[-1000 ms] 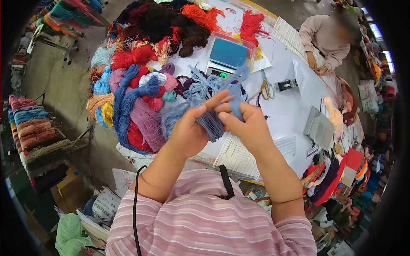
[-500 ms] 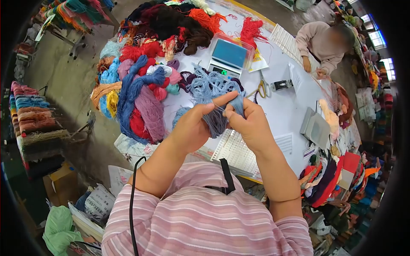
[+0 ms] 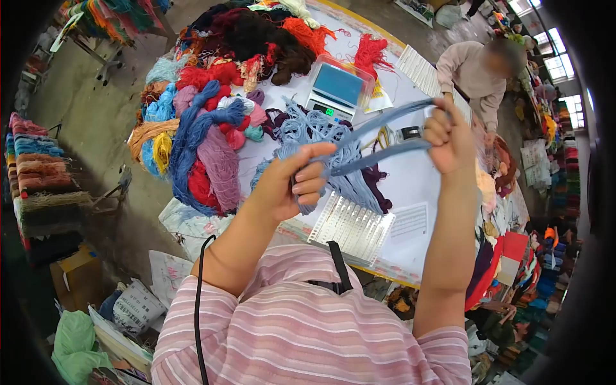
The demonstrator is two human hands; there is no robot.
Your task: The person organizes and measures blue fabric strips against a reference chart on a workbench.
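A loop of blue-grey yarn [image 3: 385, 153] is stretched between my two hands above the table. My left hand [image 3: 294, 181] is closed round its near end, with the index finger pointing along the strands. On the right, my right hand [image 3: 447, 136] grips the far end in a fist, raised over the table. Under the loop lies a loose heap of light blue yarn [image 3: 314, 128], with dark purple yarn [image 3: 373, 186] beside it. The scale [image 3: 332, 96] with a green display stands just behind the heap.
Piled skeins [image 3: 218, 147] cover the table's left side. Scissors [image 3: 384, 137] and a black-and-white object [image 3: 408, 133] lie beneath the loop. A printed sheet [image 3: 408, 224] and a white card strip [image 3: 351, 228] lie near the front edge. A person [image 3: 471, 77] is at the back right.
My hands have moved apart, the right one up and to the right, the left slightly down. The blue-grey yarn between them is now drawn out into a long loop.
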